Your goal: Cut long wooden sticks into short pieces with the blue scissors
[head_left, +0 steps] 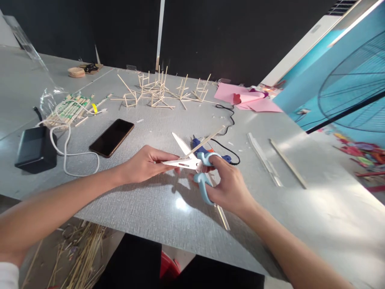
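Note:
My right hand [230, 184] grips a pair of scissors [188, 163] by its light blue handles, and the white blades stand apart. In my left hand [146, 163], fingers pinched, is a thin wooden stick [209, 139] that slants up to the right, crossing between the blades near their pivot. One blade tip lies right by my left fingertips, and the stick's held end is hidden there. Behind the scissors a blue glue gun [197, 144] lies on the table, partly covered. Beneath my right hand a clear glue stick or strip [222, 218] shows in part.
Small stick frames [159, 92] stand at the back of the grey table [135, 208]. A phone [112, 137], a black box [36, 150], white cable and bundled sticks [70, 109] lie left. Pink paper [249, 100], clear strips [264, 158] and a loose stick [288, 163] are right.

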{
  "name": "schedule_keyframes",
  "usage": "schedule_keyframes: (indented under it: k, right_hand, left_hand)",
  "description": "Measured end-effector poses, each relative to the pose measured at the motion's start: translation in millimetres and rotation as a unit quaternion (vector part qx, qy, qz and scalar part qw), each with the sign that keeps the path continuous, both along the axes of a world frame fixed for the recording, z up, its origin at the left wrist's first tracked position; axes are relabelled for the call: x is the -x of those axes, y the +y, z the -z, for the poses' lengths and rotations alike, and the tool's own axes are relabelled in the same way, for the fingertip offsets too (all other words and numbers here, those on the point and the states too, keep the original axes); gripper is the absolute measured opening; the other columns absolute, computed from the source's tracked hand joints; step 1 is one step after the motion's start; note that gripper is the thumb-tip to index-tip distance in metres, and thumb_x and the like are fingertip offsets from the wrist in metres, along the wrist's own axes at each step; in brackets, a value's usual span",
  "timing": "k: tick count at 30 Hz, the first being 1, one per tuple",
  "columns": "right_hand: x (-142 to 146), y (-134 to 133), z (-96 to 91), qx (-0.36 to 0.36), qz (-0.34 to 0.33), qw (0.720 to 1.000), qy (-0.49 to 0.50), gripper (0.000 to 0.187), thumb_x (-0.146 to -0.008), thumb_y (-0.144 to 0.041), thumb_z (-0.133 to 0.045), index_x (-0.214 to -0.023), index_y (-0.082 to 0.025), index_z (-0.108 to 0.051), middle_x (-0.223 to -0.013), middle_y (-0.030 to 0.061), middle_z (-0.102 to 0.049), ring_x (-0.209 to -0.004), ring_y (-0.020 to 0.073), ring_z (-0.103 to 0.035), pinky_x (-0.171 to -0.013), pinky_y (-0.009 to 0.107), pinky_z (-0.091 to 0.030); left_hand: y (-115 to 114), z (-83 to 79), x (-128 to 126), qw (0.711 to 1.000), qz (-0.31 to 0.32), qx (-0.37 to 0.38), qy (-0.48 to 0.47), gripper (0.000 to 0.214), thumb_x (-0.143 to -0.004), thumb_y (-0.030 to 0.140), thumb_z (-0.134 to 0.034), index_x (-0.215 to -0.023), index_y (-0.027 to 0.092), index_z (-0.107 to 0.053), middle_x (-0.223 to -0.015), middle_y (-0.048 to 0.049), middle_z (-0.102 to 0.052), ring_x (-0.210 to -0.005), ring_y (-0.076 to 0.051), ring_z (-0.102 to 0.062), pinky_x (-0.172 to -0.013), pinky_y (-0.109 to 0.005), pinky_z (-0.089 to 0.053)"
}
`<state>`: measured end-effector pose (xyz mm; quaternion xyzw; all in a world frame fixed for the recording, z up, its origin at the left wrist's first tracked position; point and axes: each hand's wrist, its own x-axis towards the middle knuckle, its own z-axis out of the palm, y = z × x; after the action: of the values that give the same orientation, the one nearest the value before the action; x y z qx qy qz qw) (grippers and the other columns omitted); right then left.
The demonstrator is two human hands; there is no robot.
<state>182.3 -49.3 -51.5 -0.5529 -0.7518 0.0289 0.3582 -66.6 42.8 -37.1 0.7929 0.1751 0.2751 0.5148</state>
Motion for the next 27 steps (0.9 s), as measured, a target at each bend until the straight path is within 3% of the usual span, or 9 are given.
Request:
schedule_keyframes:
  k: [3, 8, 19, 27]
  right_hand:
    - [0.4, -0.6, -0.7, -0.032, -0.011, 0.999, -0.019, 0.027, -0.081, -0.033, -0.072, -0.084, -0.024, -0.047, -0.077, 0.0009, -0.058, -0.069, 0.019, -0.055, -0.062, 0.034, -0.045]
    - [1.7, -2.5, -2.6, -0.07, -0.019, 0.997, -0.036, 0.022, -0.082, -0.031, -0.07, -0.086, -0.025, -0.048, -0.077, 0.0015, -0.059, -0.07, 0.0207, -0.056, -0.063, 0.036, -0.046]
    - [0.7, -4.0, -1.3, -0.075, -0.024, 0.995, -0.055, 0.017, -0.084, -0.03, -0.066, -0.086, -0.024, -0.05, -0.078, 0.0024, -0.056, -0.071, 0.0217, -0.055, -0.064, 0.037, -0.045]
    - [1.6, -4.5, -0.9, -0.067, -0.022, 0.995, -0.075, 0.023, -0.083, -0.029, -0.064, -0.087, -0.025, -0.042, -0.079, 0.0017, -0.054, -0.074, 0.0222, -0.054, -0.065, 0.036, -0.043]
  left_hand:
    - [0.8, -3.6, 2.2, 0.995, -0.011, -0.095, -0.02, 0.023, -0.097, 0.03, -0.069, -0.113, 0.02, -0.081, -0.101, -0.0099, -0.079, -0.083, -0.017, -0.073, -0.07, -0.026, -0.055]
    - [-0.1, -7.1, 2.7, 0.978, -0.016, -0.204, -0.025, 0.023, -0.102, 0.029, -0.063, -0.114, 0.021, -0.081, -0.094, -0.0089, -0.079, -0.081, -0.017, -0.073, -0.069, -0.025, -0.055]
    - [2.0, -4.1, 4.6, 0.952, -0.003, -0.303, -0.05, 0.025, -0.103, 0.025, -0.061, -0.122, 0.02, -0.077, -0.104, -0.0099, -0.08, -0.091, -0.018, -0.074, -0.077, -0.027, -0.059]
    - [6.2, -1.4, 4.4, 0.927, -0.001, -0.368, -0.075, 0.024, -0.103, 0.021, -0.06, -0.122, 0.019, -0.075, -0.111, -0.011, -0.08, -0.102, -0.019, -0.076, -0.087, -0.03, -0.063]
